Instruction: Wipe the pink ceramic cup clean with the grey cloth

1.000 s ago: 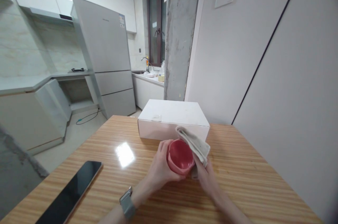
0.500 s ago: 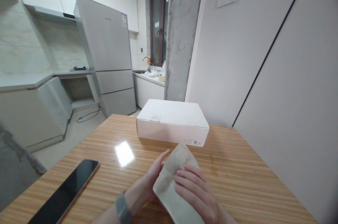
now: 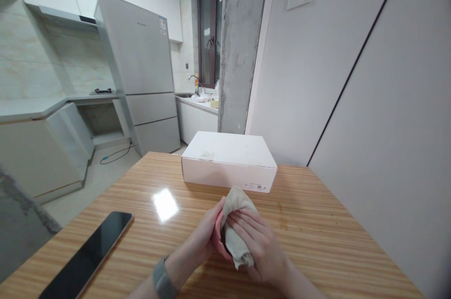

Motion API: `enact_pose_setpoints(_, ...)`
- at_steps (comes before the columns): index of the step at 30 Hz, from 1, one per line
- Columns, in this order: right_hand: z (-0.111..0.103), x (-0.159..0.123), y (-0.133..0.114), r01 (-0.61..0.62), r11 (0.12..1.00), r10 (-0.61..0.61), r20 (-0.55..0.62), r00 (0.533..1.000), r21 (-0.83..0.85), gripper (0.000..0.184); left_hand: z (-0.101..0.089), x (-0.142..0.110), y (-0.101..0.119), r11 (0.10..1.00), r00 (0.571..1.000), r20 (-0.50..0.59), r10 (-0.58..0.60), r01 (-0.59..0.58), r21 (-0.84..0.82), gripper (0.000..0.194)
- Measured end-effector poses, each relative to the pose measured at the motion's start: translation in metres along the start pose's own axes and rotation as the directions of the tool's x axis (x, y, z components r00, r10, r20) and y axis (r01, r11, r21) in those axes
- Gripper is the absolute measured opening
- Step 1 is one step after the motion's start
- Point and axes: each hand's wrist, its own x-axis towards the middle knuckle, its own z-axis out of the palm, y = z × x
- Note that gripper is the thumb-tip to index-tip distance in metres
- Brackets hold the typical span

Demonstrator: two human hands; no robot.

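Pink bowl (image 3: 219,238) against left hand (image 3: 203,238), apparently gripped, right hand (image 3: 264,245) pressing cloth (image 3: 237,203) into it

The left hand (image 3: 207,235) and the right hand (image 3: 262,245) are bare, and so are the parts of both arms that show. Around the left wrist goes a wide, flat, grey-green band (image 3: 164,280), like a watch strap. It looks smooth and plain. A small, greyish edge piece (image 3: 165,258) sits at its far side, too small to see well.
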Motion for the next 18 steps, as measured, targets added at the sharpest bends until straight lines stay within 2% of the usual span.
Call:
enact_pose_setpoints(4,0.007,0.007,-0.006,-0.152,0.988,0.152,-0.006,0.988,0.011,0.052,-0.001,0.000,-0.005,0.995,0.995,0.000,0.096,-0.096,-0.038,0.046)
enact_pose_setpoints(6,0.009,0.005,-0.005,-0.177,0.984,0.175,-0.047,0.983,-0.028,0.049,0.000,-0.002,-0.009,0.989,0.990,0.045,0.134,-0.131,-0.062,0.047)
enact_pose_setpoints(10,0.005,-0.005,0.004,-0.045,0.991,0.026,-0.152,0.988,-0.122,0.050,0.008,-0.007,-0.008,0.990,0.981,0.165,0.100,-0.082,-0.114,0.040)
enact_pose_setpoints(13,-0.003,-0.004,0.006,0.049,0.988,-0.072,-0.159,0.985,-0.144,0.050,0.011,-0.010,0.000,0.990,0.977,0.213,-0.023,0.053,-0.133,0.041)
enact_pose_setpoints(16,-0.009,0.005,-0.001,0.166,0.979,-0.183,-0.150,0.972,-0.117,0.047,0.007,-0.012,0.008,0.976,0.965,0.195,-0.172,0.194,-0.100,0.054)
enact_pose_setpoints(18,-0.010,0.009,-0.007,0.218,0.972,-0.229,-0.143,0.963,-0.087,0.045,0.003,-0.013,0.012,0.985,0.971,0.164,-0.173,0.175,0.003,0.052)
